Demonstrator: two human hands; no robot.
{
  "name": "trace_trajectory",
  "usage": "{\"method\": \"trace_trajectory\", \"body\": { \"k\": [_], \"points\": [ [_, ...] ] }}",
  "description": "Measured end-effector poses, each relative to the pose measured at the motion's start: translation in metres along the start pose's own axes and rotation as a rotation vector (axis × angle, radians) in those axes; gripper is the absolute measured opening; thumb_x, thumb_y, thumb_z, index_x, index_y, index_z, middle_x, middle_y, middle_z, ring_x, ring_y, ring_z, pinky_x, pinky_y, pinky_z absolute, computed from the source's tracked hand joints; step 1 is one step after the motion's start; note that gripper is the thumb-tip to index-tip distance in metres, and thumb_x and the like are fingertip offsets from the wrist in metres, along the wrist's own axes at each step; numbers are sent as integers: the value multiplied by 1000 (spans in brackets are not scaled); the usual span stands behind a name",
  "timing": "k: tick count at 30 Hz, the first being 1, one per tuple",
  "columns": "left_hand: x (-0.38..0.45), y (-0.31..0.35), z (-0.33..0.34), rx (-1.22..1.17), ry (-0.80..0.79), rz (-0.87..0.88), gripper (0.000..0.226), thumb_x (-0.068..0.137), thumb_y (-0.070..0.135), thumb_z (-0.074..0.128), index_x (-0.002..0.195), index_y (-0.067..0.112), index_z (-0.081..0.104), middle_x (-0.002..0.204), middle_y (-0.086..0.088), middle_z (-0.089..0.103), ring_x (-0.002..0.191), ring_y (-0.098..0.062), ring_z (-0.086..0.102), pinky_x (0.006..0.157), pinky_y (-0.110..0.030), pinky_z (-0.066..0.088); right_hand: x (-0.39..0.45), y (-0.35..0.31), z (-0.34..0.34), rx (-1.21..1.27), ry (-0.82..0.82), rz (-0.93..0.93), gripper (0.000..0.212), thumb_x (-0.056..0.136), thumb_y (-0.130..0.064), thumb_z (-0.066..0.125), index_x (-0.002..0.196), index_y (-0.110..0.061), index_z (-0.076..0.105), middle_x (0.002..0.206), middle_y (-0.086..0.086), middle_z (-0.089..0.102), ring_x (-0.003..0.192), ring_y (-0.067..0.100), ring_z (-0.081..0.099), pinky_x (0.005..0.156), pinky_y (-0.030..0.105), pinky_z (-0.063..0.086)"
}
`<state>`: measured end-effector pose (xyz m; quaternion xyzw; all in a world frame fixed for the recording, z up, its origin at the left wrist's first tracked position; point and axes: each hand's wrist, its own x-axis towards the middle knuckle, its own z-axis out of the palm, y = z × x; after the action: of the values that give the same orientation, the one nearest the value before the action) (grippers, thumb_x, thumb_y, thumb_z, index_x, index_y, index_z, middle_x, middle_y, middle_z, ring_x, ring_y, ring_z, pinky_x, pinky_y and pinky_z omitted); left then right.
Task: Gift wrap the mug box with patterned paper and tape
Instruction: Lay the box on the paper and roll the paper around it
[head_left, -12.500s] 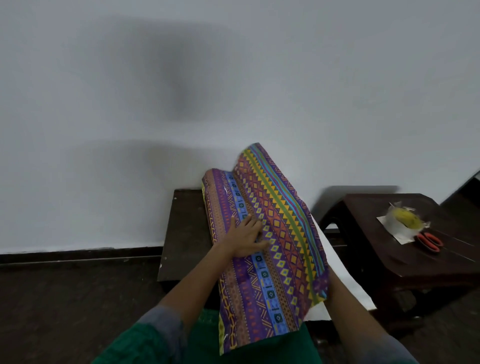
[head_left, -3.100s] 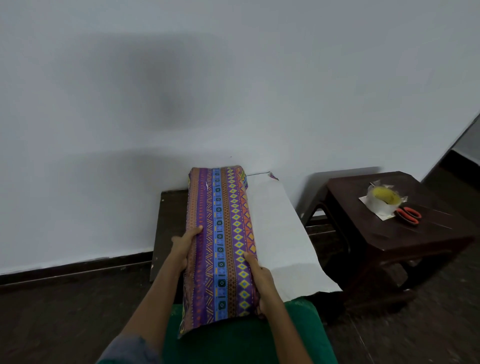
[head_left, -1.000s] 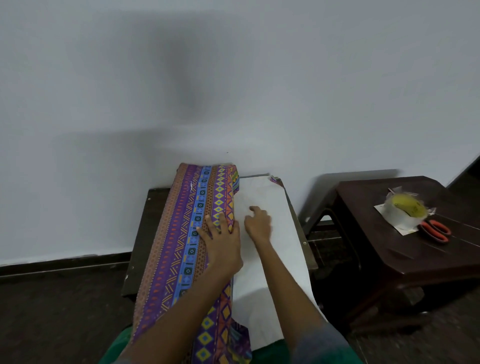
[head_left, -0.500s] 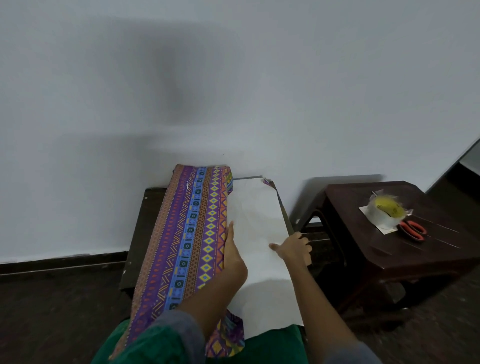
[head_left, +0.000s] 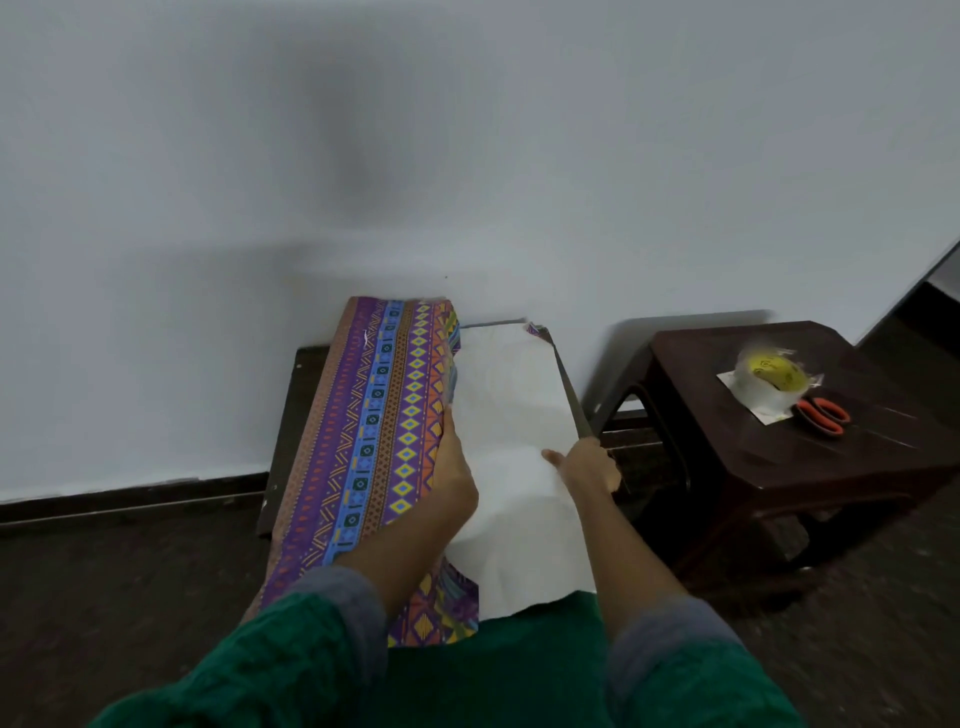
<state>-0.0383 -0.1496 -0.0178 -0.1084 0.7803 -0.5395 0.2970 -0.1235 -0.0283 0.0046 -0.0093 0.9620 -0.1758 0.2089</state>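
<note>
Here one sheet of patterned paper (head_left: 382, 415) lies over a low dark table (head_left: 291, 410) that stands against the white wall. The left half of the sheet shows its printed face, long stripes of purple, blue and orange with small diamonds, and humps up in a long rounded ridge; the mug box itself cannot be seen, presumably under that ridge. The right half of the sheet lies with its plain white underside (head_left: 514, 410) up, matt and faintly creased, its near end hanging off the table toward the person's green lap.

The left hand (head_left: 454, 467) stands edge-on along the seam between printed face and white side, fingers straight and pressed together. The right hand (head_left: 587, 467) is at the white side's right edge, thumb laid on the paper, fingers curled under the edge.

To the right of the table stands one dark glossy stool (head_left: 831, 441). On it sit one roll of clear tape (head_left: 769, 382) with a yellow core and one pair of orange-handled scissors (head_left: 823, 413), just beside each other.
</note>
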Motion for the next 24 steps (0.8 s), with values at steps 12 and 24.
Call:
{"method": "trace_trajectory", "body": {
  "k": [12, 24],
  "points": [
    [-1, 5, -4, -179, 70, 120, 50, 101, 33, 27, 143, 7, 34, 149, -25, 26, 136, -55, 10, 99, -76, -6, 0, 5, -10, -32, 24, -99, 44, 91, -44, 55, 116, -8, 57, 120, 11, 61, 113, 29, 56, 85, 34, 44],
    [-9, -22, -7, -619, 244, 35, 49, 97, 17, 29, 139, -9, 29, 138, -23, 44, 131, -38, 38, 116, -50, 9, -12, -22, -45, 65, 57, -302, 43, 92, -43, 51, 115, -6, 56, 121, 12, 58, 112, 32, 54, 87, 35, 43]
  ]
}}
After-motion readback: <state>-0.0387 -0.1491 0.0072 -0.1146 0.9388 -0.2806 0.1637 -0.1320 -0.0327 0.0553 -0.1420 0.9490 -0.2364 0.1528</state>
